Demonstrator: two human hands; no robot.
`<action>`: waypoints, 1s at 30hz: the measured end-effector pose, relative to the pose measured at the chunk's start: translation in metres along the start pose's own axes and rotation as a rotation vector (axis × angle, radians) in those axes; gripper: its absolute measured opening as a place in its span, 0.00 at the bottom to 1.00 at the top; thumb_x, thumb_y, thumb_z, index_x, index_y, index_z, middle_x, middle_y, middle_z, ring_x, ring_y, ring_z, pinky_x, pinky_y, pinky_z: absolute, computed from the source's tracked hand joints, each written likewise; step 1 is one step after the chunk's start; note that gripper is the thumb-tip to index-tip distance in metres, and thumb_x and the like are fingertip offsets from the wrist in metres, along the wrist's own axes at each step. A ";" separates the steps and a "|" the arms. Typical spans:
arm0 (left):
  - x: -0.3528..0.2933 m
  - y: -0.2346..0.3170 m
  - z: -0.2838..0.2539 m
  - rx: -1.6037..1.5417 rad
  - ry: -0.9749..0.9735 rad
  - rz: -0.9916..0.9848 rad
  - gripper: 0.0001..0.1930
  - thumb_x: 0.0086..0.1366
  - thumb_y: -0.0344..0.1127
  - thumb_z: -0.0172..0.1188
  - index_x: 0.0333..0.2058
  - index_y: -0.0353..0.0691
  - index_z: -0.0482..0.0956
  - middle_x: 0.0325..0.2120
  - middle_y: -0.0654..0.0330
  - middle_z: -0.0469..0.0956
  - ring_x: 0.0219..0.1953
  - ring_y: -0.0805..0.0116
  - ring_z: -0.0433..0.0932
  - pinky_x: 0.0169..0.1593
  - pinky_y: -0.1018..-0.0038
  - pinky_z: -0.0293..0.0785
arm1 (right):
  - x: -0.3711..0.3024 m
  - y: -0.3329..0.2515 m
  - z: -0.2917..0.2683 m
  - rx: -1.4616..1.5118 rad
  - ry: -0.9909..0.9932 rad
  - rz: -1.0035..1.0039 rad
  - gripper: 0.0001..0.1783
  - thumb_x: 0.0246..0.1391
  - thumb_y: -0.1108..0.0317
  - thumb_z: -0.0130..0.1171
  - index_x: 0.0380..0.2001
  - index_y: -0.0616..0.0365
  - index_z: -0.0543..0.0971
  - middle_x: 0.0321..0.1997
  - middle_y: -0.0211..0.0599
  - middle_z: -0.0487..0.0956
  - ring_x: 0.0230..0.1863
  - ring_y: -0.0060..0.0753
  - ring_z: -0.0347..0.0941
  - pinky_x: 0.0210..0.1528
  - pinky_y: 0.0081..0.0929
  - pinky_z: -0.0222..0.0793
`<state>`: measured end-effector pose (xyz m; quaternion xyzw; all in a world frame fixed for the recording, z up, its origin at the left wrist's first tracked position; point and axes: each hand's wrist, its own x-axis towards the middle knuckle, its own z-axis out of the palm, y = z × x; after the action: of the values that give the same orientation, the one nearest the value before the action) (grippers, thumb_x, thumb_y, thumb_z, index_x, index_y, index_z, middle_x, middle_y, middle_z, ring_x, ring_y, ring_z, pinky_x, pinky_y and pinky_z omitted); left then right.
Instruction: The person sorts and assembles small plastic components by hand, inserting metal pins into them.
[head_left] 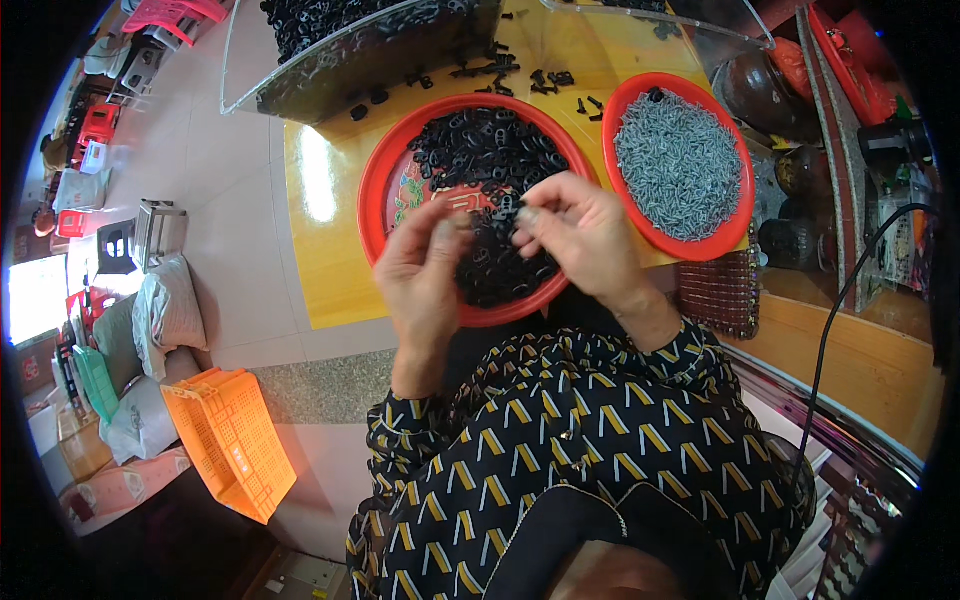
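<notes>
Both hands pinch narrowly: right hand (pixel 580 235) holds a small black part (pixel 517 208), left hand (pixel 425 265) at nine o'clock, over the red tray (pixel 385 185).

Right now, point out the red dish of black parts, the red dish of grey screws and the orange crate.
red dish of black parts (pixel 378 190), head view, bare left rim.
red dish of grey screws (pixel 745 205), head view, right rim.
orange crate (pixel 228 440), head view, middle of its slatted side.

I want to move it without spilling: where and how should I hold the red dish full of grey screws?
Probably grip the red dish by its bare raised rim, coming from above at the near right edge; the grey screws heap up inside, so keep it level.
</notes>
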<state>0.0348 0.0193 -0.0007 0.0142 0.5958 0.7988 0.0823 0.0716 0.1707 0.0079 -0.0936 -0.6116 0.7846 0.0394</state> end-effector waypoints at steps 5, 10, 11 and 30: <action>0.010 -0.003 -0.034 0.460 -0.046 0.217 0.07 0.53 0.23 0.55 0.33 0.31 0.73 0.27 0.60 0.74 0.27 0.75 0.72 0.31 0.81 0.69 | 0.001 -0.004 -0.021 -0.030 0.082 0.003 0.05 0.48 0.77 0.51 0.30 0.66 0.70 0.24 0.33 0.73 0.23 0.19 0.71 0.23 0.14 0.69; 0.011 0.001 -0.015 0.942 -0.285 0.352 0.11 0.43 0.22 0.60 0.29 0.33 0.75 0.23 0.55 0.69 0.26 0.62 0.70 0.30 0.73 0.66 | -0.006 -0.004 -0.020 -0.049 0.063 0.072 0.05 0.47 0.77 0.51 0.30 0.66 0.70 0.24 0.33 0.73 0.23 0.19 0.71 0.23 0.13 0.68; 0.013 -0.002 -0.013 1.021 -0.327 0.401 0.11 0.42 0.23 0.60 0.29 0.33 0.75 0.23 0.55 0.69 0.27 0.60 0.69 0.32 0.71 0.66 | -0.007 -0.004 -0.020 -0.056 0.057 0.079 0.05 0.48 0.77 0.51 0.31 0.66 0.70 0.24 0.33 0.73 0.22 0.18 0.71 0.23 0.12 0.68; 0.018 -0.005 -0.002 1.107 -0.450 0.470 0.09 0.41 0.21 0.57 0.25 0.34 0.75 0.26 0.54 0.71 0.32 0.55 0.70 0.36 0.68 0.66 | -0.010 0.002 -0.007 -0.081 -0.022 0.151 0.07 0.47 0.76 0.50 0.32 0.65 0.72 0.26 0.31 0.73 0.23 0.17 0.70 0.24 0.14 0.68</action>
<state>0.0178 0.0216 -0.0075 0.3523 0.8691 0.3470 0.0086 0.0828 0.1754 0.0055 -0.1324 -0.6343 0.7611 -0.0304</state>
